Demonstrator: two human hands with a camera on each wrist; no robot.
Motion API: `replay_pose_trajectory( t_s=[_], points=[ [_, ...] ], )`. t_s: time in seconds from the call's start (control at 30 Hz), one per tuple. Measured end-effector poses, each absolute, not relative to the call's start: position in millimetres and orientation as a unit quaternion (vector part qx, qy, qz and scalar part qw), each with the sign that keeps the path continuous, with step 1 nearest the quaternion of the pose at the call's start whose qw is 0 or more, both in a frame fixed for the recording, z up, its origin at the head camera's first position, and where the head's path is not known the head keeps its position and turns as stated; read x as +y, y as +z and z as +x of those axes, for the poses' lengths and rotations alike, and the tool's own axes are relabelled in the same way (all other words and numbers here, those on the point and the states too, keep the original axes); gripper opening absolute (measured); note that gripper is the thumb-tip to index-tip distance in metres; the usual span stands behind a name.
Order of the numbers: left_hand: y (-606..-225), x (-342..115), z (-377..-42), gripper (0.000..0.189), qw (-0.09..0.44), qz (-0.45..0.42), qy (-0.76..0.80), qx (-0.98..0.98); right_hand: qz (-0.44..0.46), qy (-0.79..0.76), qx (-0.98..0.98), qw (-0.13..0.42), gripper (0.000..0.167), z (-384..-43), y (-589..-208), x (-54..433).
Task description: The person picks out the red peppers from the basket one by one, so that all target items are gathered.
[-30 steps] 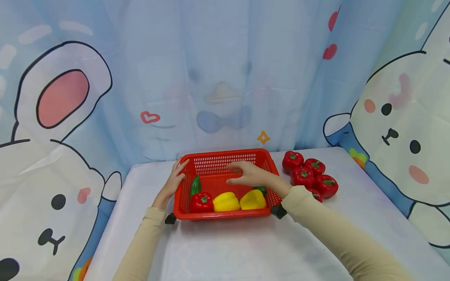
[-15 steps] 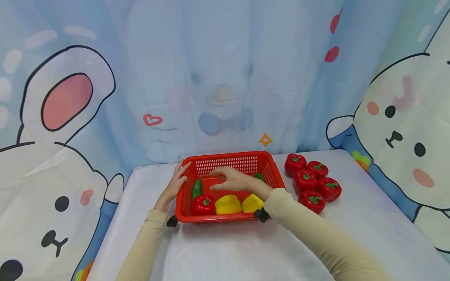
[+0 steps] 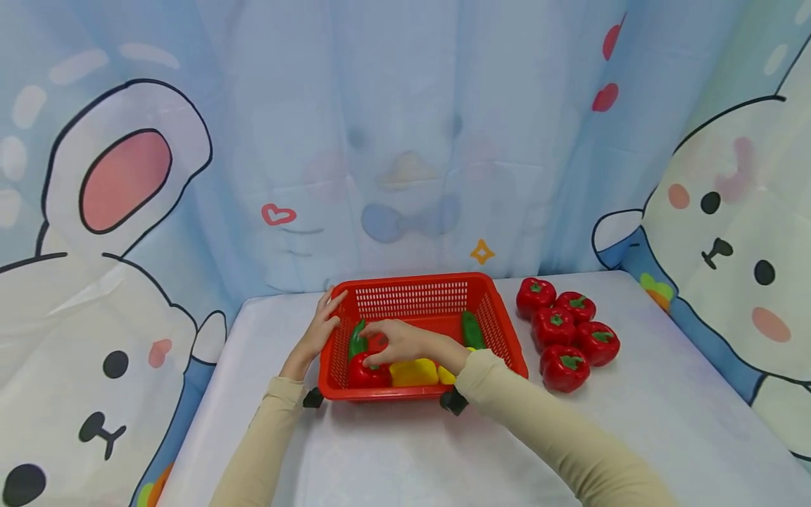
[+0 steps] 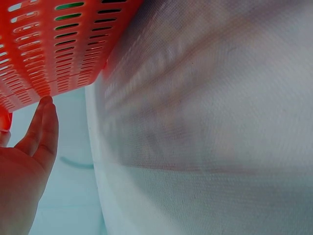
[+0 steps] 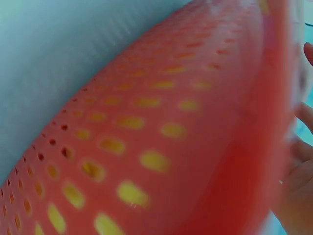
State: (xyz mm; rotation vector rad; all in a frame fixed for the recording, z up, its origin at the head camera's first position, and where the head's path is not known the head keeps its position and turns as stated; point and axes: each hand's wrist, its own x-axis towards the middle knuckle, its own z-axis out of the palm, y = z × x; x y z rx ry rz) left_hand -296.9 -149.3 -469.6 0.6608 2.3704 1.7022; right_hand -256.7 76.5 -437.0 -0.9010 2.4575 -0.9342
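Note:
A red plastic basket (image 3: 415, 396) with slotted walls holds a red bell pepper (image 3: 367, 377), yellow bell peppers (image 3: 413, 373), a long green vegetable (image 3: 357, 342) at the left and a cucumber-like green one (image 3: 472, 329) at the right. My left hand (image 3: 315, 334) rests at the basket's left rim. In the left wrist view, its straight fingers (image 4: 48, 129) touch the slotted outer wall. My right hand (image 3: 405, 343) hovers inside the basket, thumb and fingers spread apart, over the red bell pepper. It holds nothing that I can see. The right wrist view shows it partly, beyond the rim.
Several red bell peppers (image 3: 565, 367) stand grouped on the white tablecloth (image 3: 507, 451), just right of the basket. Behind the table hangs a blue curtain (image 3: 405, 141) printed with cartoon rabbits. Black wrist cameras (image 3: 453, 401) sit close to the basket's front edge.
My right hand has moved left across the basket and down to the red bell pepper, uncovering the green vegetable at the right. The left hand has stayed at the rim.

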Motion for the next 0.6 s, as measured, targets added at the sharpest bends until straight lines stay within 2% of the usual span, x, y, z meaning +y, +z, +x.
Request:
replay_pose_trajectory(
  t_s=[0.6],
  points=[
    [-470, -149, -298, 0.063, 0.076, 0.218, 0.576, 0.784, -0.307, -0.299, 0.877, 0.217, 0.067, -249, -452, 67]
  ],
)
